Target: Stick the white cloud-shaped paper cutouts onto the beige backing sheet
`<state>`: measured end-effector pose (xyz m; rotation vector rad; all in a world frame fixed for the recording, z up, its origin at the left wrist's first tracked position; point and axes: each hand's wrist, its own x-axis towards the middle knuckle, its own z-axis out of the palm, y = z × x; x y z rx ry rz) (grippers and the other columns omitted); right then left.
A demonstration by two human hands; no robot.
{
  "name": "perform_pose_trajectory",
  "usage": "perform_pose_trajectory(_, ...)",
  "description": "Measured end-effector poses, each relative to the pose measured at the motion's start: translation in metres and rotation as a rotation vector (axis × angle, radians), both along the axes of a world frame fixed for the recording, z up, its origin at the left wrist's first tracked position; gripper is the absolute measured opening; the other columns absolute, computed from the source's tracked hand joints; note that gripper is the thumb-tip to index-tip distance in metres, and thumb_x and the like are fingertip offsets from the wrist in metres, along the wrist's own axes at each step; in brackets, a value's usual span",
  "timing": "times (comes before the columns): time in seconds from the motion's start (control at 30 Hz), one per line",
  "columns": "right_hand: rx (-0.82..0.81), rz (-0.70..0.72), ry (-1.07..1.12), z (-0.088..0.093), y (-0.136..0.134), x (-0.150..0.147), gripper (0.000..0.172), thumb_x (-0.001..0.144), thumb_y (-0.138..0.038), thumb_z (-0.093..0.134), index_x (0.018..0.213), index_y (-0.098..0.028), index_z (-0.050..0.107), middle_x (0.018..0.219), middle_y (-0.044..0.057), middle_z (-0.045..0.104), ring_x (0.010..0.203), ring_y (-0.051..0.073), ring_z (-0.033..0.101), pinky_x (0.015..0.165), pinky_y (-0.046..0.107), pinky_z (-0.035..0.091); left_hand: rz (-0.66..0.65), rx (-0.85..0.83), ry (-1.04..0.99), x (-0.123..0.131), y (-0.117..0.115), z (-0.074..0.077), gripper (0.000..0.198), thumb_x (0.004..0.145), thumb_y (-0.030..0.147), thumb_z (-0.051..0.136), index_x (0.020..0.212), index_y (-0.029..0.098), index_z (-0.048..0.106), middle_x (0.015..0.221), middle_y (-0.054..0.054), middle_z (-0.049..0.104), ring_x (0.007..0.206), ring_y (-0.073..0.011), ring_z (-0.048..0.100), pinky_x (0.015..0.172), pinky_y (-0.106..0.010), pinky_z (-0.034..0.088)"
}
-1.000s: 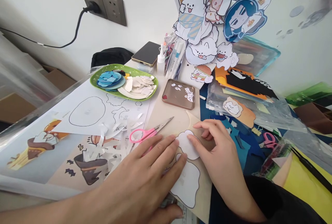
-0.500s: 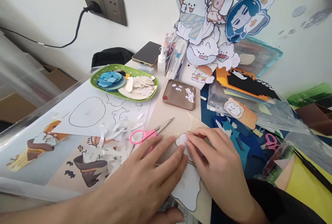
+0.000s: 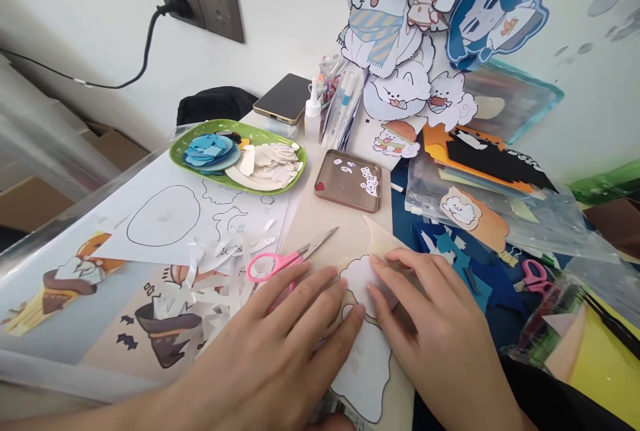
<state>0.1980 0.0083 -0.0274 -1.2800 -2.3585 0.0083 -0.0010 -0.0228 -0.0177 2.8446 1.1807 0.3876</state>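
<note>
A small cloud-shaped white paper cutout (image 3: pixel 357 276) lies on a beige sheet (image 3: pixel 320 238) between my hands. Just below it is a larger white paper cutout (image 3: pixel 367 364) with a wavy dark outline, partly under my fingers. My left hand (image 3: pixel 285 331) is spread flat, its fingertips at the left and lower edges of the small cutout. On the right side of that cutout rest the thumb and index fingertips of my right hand (image 3: pixel 425 311), slightly apart, with the other fingers bent. Pink-handled scissors (image 3: pixel 280 263) lie half open beyond my left fingers.
White paper scraps (image 3: pixel 235 264) lie left of the scissors. Farther back are a green tray (image 3: pixel 175 159) with blue and white pieces, a brown tray (image 3: pixel 345 198), and a glue bottle (image 3: pixel 313 114). Blue scraps (image 3: pixel 460 264) and a second pair of pink scissors (image 3: pixel 535 276) lie right.
My right thumb and index fingertips have moved farther apart, and my left fingers have drawn back slightly. More of the small cutout shows. The camera view has shifted a little.
</note>
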Motion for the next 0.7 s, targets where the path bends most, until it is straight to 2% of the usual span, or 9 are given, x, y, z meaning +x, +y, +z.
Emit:
perform_pose_trajectory(0.17,-0.091,-0.024,-0.057,0.001,-0.001,0.008,0.03,0.087,-0.026,0.05,0.114,-0.018,0.06,0.11,0.012,0.056,0.103,0.027,0.049,0.087,0.046,0.041,0.026,-0.01,0.011,0.001,-0.002,0.0,0.05,0.087,0.052,0.043,0.123,0.02,0.054,0.121,-0.008,0.059,0.117,-0.0251,0.049,0.104,-0.041,0.03)
perform_pose_trajectory(0.43,-0.22,0.01,-0.201,0.002,-0.001,0.017,0.041,0.093,-0.021,0.034,0.133,-0.03,0.04,0.139,0.006,0.038,0.13,0.023,0.029,0.098,0.045,0.03,0.055,0.029,-0.074,0.003,-0.003,-0.006,0.053,0.084,0.056,0.043,0.119,0.018,0.058,0.115,-0.005,0.065,0.114,-0.0209,0.052,0.109,-0.036,0.019)
perform_pose_trajectory(0.57,-0.22,0.014,-0.293,0.002,-0.002,0.018,0.048,0.094,-0.025,0.032,0.141,-0.029,0.026,0.148,0.004,0.026,0.135,0.022,0.021,0.103,0.045,0.024,0.019,0.065,-0.046,0.001,0.0,-0.006,0.053,0.085,0.053,0.043,0.12,0.015,0.057,0.118,-0.006,0.064,0.112,-0.0215,0.054,0.106,-0.035,0.022)
perform_pose_trajectory(0.7,-0.202,-0.006,-0.328,0.001,-0.004,0.016,0.05,0.095,-0.034,0.031,0.143,-0.026,0.023,0.15,0.005,0.022,0.137,0.023,0.017,0.104,0.047,0.021,0.037,0.04,-0.047,0.001,-0.001,-0.005,0.053,0.083,0.056,0.045,0.121,0.021,0.057,0.118,-0.003,0.064,0.114,-0.0214,0.053,0.106,-0.034,0.021)
